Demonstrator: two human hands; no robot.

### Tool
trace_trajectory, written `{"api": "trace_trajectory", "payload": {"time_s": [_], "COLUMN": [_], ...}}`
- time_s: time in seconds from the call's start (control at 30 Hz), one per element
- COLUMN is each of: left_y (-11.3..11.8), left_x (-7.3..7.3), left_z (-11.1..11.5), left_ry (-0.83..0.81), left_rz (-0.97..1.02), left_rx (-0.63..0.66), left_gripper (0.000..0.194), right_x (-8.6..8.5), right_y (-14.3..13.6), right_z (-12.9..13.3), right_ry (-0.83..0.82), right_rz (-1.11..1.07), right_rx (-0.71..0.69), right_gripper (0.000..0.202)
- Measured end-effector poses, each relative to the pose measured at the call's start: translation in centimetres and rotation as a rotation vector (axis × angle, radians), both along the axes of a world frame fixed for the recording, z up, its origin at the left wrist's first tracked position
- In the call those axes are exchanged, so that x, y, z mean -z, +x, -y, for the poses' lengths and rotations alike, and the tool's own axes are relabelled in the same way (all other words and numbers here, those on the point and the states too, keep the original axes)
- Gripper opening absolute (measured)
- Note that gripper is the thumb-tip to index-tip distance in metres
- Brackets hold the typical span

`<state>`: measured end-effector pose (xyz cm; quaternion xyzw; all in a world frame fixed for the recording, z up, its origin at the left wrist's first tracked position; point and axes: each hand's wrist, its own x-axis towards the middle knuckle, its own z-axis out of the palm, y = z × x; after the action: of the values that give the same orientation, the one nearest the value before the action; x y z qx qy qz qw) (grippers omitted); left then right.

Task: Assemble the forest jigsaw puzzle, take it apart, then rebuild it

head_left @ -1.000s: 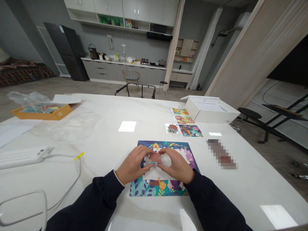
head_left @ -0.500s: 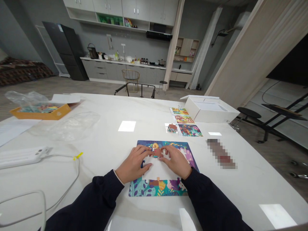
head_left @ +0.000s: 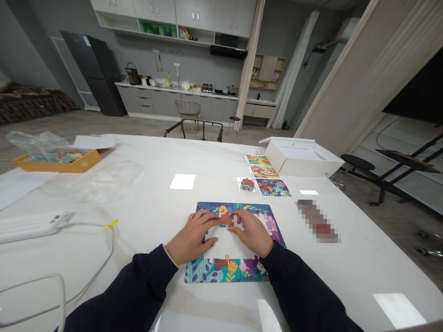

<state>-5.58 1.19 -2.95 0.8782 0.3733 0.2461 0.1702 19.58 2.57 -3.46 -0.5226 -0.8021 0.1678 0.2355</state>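
A partly filled jigsaw puzzle (head_left: pixel 207 272) lies on the white table, its colourful border joined around a bare white middle. At the upper part of that middle is a brown puzzle piece (head_left: pixel 226 220) with a bit of teal at its lower edge. My right hand (head_left: pixel 254 232) pinches this piece at its right side between thumb and forefinger. From the other side, the fingertips of my left hand (head_left: pixel 194 235) touch the piece's left edge, fingers stretched out and thumb apart. Beyond the puzzle sits a small stack of loose puzzle pieces (head_left: pixel 247 184).
Picture cards (head_left: pixel 273 187) lie beside the stack, near an open white box (head_left: pixel 308 159). To the left are a clear plastic bag (head_left: pixel 104 182), an orange tray (head_left: pixel 58 162) of pieces, and a white power strip (head_left: pixel 34 226) with its cable. A blurred-out object (head_left: pixel 318 221) lies right.
The brown piece has turned slightly and lies a little straighter between my fingertips. Both hands stay in nearly the same place.
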Motion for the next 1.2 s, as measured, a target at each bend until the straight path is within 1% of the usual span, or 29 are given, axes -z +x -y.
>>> {"api": "trace_trajectory", "payload": {"time_s": [0.1, 0.17, 0.27, 0.33, 0.4, 0.53, 0.6, 0.77, 0.87, 0.9, 0.93, 1.03, 1.1, 1.2], "left_y": [0.0, 0.0, 0.1, 0.1, 0.2, 0.2, 0.2, 0.0, -0.3, -0.4, -0.5, -0.6, -0.5, -0.2], "left_x": [-0.3, -0.5, -0.7, -0.7, -0.7, -0.8, -0.7, -0.6, -0.4, -0.4, -0.4, -0.5, -0.9, -1.6], "left_z": [-0.1, -0.1, 0.0, 0.0, -0.1, -0.2, -0.1, -0.1, -0.2, -0.2, -0.3, -0.3, -0.1, 0.4], "left_ry": [0.008, 0.021, 0.041, 0.053, 0.066, 0.081, 0.080, 0.048, 0.031, 0.026, 0.021, -0.009, -0.032, -0.036], "left_rz": [0.054, 0.094, 0.133, 0.145, 0.157, 0.179, 0.183, 0.186, 0.207, 0.212, 0.216, 0.226, 0.237, 0.268], "left_rx": [-0.069, -0.097, -0.093, -0.086, -0.092, -0.117, -0.119, -0.051, 0.003, 0.027, 0.058, 0.147, 0.149, 0.089], "left_gripper": [0.042, 0.043, 0.046, 0.050, 0.049, 0.039, 0.037, 0.039, 0.040, 0.039, 0.038, 0.038, 0.041, 0.048], "right_x": [-0.5, -0.9, -1.4, -1.5, -1.6, -1.7, -1.9, -2.3, -2.6, -2.8, -2.9, -3.3, -3.4, -3.4], "right_y": [0.0, 0.0, -0.2, -0.3, -0.4, -0.5, -0.6, -0.7, -0.8, -0.8, -0.9, -1.0, -1.0, -1.1], "right_z": [0.2, 0.3, 0.6, 0.8, 0.9, 1.0, 1.1, 1.4, 1.6, 1.6, 1.7, 1.7, 1.6, 1.4], "right_ry": [-0.006, -0.019, -0.035, -0.028, -0.008, 0.023, 0.025, -0.010, -0.083, -0.115, -0.151, -0.278, -0.387, -0.525], "right_rz": [-0.055, -0.102, -0.173, -0.202, -0.214, -0.224, -0.223, -0.211, -0.288, -0.329, -0.368, -0.462, -0.535, -0.653], "right_rx": [-0.005, -0.045, -0.126, -0.166, -0.196, -0.206, -0.200, -0.159, -0.161, -0.164, -0.166, -0.147, -0.102, -0.026], "right_gripper": [0.027, 0.031, 0.038, 0.040, 0.041, 0.040, 0.040, 0.044, 0.054, 0.053, 0.048, 0.020, 0.015, 0.019]}}
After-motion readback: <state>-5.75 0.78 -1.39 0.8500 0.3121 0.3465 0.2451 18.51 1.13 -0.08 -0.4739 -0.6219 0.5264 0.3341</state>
